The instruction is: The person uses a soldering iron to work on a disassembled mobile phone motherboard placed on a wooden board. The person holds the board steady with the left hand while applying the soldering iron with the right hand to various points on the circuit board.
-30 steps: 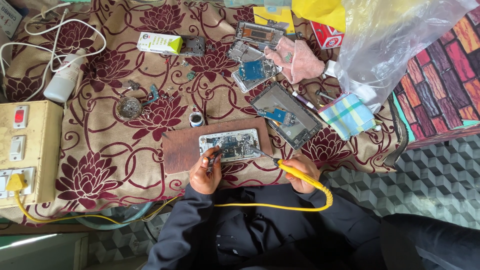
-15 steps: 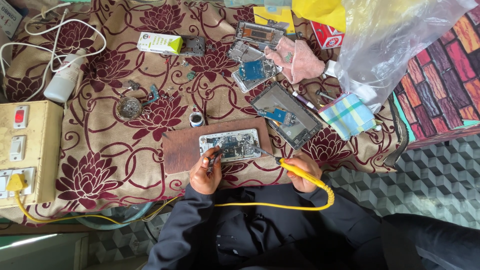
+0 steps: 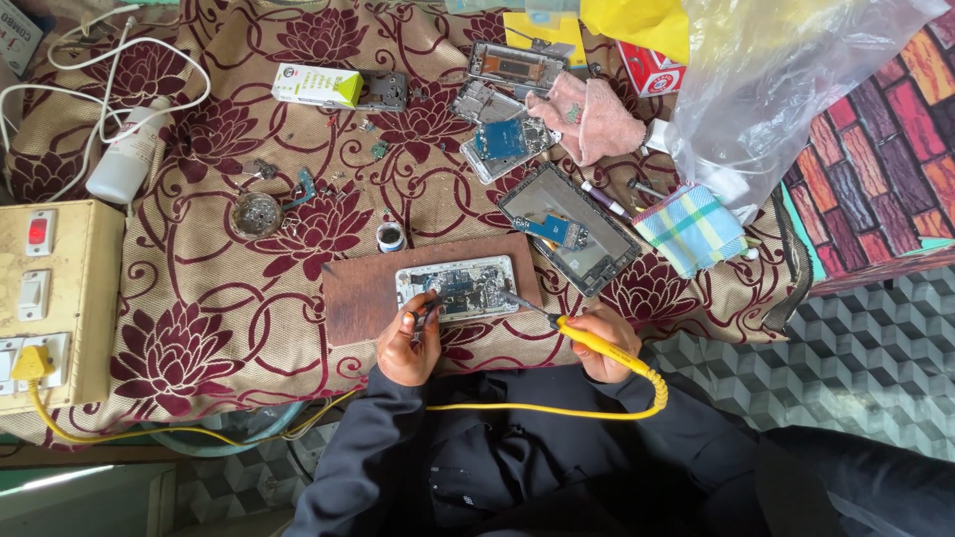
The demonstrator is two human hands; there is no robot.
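**Hands working on an opened phone**

The bench (image 3: 229, 328) is carrying a wooden board (image 3: 363, 293) just beyond both hands. An opened phone (image 3: 460, 286) is lying on it. The right hand (image 3: 600, 341) is gripping a yellow soldering iron (image 3: 587, 338); the left hand (image 3: 406, 343) is pinching tweezers (image 3: 426, 310).

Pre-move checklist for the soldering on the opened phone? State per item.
1. Opened phone lies flat on wooden board: ok.
2. Right hand grips yellow soldering iron: ok.
3. Iron tip on the phone's right part: ok; exact contact cannot tell.
4. Left hand holds thin tool at phone's lower left: ok.
5. Yellow cord lies across the lap, off the board: ok.
6. Small jar stands apart from board: ok.
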